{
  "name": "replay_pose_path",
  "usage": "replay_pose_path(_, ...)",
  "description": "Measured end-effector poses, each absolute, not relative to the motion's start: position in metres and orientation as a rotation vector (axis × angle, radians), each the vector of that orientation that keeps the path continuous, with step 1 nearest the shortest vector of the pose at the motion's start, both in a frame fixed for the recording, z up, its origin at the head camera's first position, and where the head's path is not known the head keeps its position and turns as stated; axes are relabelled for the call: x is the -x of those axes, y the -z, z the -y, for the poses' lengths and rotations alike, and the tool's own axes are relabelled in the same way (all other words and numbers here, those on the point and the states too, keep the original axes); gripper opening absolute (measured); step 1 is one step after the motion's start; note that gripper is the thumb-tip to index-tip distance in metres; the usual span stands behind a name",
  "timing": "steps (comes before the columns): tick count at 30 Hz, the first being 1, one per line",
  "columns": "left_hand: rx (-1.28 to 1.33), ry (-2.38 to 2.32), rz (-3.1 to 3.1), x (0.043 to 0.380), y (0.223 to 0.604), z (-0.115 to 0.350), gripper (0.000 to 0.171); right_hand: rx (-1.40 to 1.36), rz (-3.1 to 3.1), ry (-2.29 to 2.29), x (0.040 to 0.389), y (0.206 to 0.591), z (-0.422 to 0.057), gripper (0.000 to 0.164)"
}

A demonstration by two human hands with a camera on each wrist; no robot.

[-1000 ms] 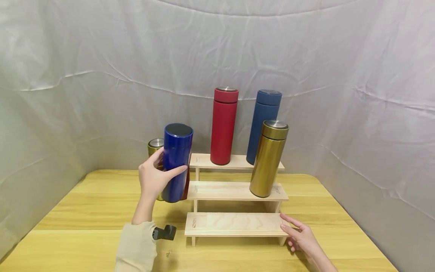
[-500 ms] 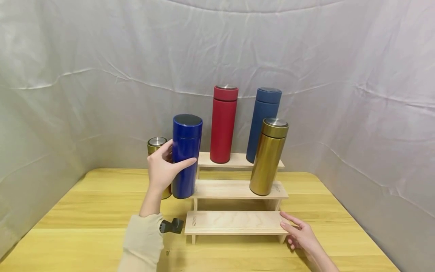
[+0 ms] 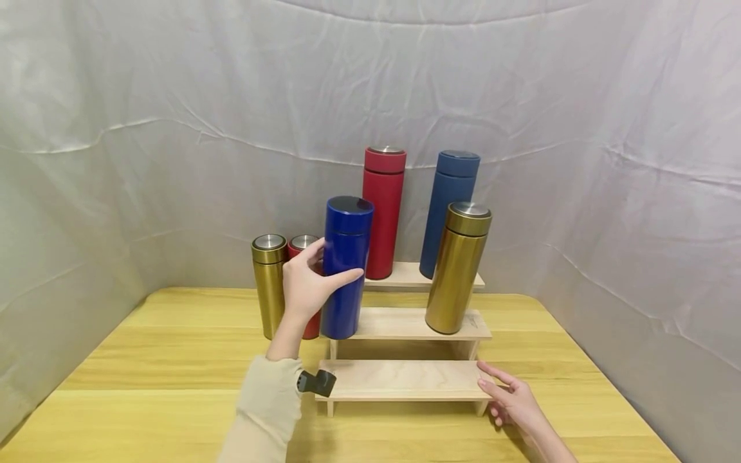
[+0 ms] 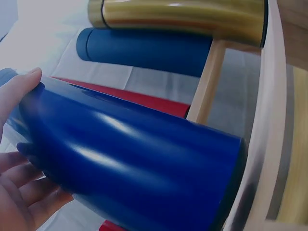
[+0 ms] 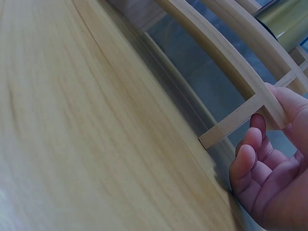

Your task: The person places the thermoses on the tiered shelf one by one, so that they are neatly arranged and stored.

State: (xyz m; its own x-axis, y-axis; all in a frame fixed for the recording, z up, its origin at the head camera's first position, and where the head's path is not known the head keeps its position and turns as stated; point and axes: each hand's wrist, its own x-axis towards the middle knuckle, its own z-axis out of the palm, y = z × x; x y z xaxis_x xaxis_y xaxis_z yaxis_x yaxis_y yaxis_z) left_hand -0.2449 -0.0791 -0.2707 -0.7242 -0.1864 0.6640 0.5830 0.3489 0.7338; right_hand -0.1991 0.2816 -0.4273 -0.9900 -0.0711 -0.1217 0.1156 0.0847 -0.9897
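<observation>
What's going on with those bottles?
A person's left hand holds a shiny blue bottle near the left end of the middle wooden shelf; the right hand grips the bottom shelf. A red bottle and a duller blue bottle stand on the top shelf, a gold bottle on the middle one. A second gold bottle and a second red bottle stand to the left.

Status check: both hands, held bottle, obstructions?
Left hand grips glossy blue bottle, roughly upright by middle shelf; contact unclear. Right hand holds bottom shelf. Nothing visibly blocking.

Loose beige sleeve [image 3: 263,405] on the left arm [image 3: 286,337], softly creased, gathered at the cuff [image 3: 282,373], stubby black fitting [image 3: 316,383] jutting there
</observation>
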Motion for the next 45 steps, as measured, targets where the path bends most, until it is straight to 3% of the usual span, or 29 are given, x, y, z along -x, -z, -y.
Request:
replay_pose_path(19,0.367,1.478,1.94,0.264,0.277,0.031,0.062,-0.038,-2.208,2.042,0.199,0.428,-0.281,0.031)
replay_pose_path(45,0.293,1.319,2.003,0.265,0.278,0.011,0.069,-0.045,-2.209,2.048,0.199,0.429,-0.281,0.03)
